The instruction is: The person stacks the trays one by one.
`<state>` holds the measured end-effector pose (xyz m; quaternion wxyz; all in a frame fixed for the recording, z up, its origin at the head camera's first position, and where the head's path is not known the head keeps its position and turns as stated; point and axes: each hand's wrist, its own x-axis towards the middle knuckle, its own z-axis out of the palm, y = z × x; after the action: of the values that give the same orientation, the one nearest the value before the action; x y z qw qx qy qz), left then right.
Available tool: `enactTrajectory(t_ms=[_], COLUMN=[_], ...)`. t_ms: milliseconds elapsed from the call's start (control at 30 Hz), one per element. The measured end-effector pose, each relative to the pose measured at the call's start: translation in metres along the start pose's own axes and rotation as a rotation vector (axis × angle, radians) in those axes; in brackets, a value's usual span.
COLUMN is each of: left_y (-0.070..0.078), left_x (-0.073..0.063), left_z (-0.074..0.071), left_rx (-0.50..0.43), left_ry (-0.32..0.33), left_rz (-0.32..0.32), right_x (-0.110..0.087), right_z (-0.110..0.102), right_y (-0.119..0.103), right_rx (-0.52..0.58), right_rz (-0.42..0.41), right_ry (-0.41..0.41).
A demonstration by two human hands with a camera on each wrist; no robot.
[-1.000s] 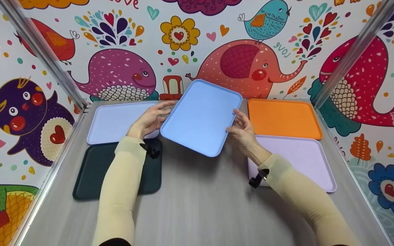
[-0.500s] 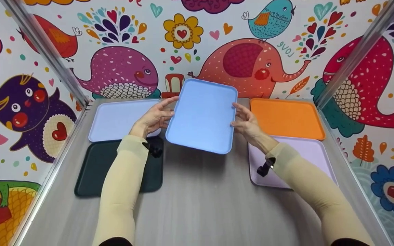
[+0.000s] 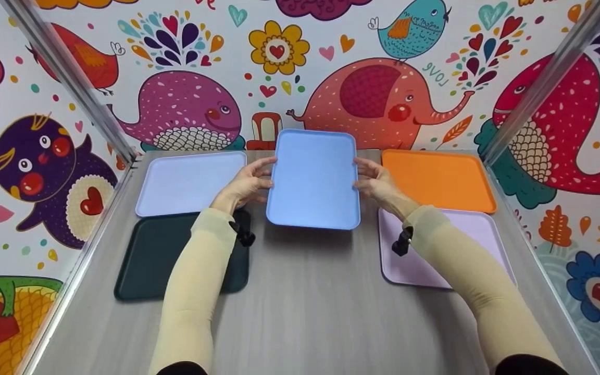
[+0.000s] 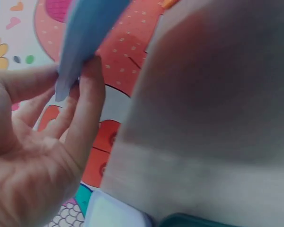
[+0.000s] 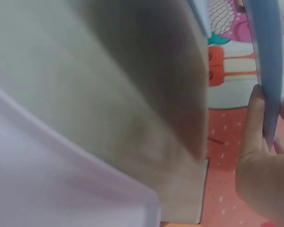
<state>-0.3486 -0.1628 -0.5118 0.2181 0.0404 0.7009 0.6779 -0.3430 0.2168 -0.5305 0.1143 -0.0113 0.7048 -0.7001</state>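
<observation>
A light blue rectangular tray (image 3: 314,179) is held up over the table, its long sides running nearly straight away from me and its far end raised. My left hand (image 3: 244,186) pinches its left edge, thumb on one face and fingers on the other. On the opposite edge my right hand (image 3: 382,183) grips it the same way. In the left wrist view the tray's rim (image 4: 78,56) sits between thumb and fingers. The right wrist view catches the tray (image 5: 267,56) edge-on in my right hand (image 5: 265,175).
At left lie a pale lavender-blue tray (image 3: 188,182) and, nearer me, a dark green tray (image 3: 146,260). On the right are an orange tray (image 3: 438,179) and a light purple tray (image 3: 472,245). Patterned walls surround the grey table (image 3: 310,302) at the back and sides.
The blue tray has turned from slanted to nearly straight, and has come slightly down. My left hand has shifted right along with it. Both hands keep their hold.
</observation>
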Motion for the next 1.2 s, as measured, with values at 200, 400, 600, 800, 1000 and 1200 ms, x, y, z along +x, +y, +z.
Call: enactTrajectory(t_ms=[200,400,600,800,1000,1200], left_y=[-0.015,-0.028,-0.038,-0.040,-0.040,-0.043], left_x=[0.007,0.011,0.016,0.020,0.026,0.029], left_z=[0.005,0.010,0.019,0.028,0.036,0.040], left_rx=[0.083,0.113,0.170,0.272,0.381,0.526], left_ry=[0.069,0.109,0.138,0.150,0.153,0.193], left_rz=[-0.028,-0.061,-0.091,-0.068,-0.068,-0.090], right_x=[0.009,0.015,0.019,0.020,0.023,0.025], right_z=[-0.002,-0.001,-0.001,-0.003,-0.004,0.000], right_y=[0.014,0.021,0.027,0.031,0.034,0.035], right_rx=[-0.125,-0.197,-0.292,-0.397,-0.509,-0.583], right_rz=[0.050,0.096,0.115,0.113,0.126,0.125], right_ry=[-0.009,-0.042,-0.054,-0.038,-0.014,0.011])
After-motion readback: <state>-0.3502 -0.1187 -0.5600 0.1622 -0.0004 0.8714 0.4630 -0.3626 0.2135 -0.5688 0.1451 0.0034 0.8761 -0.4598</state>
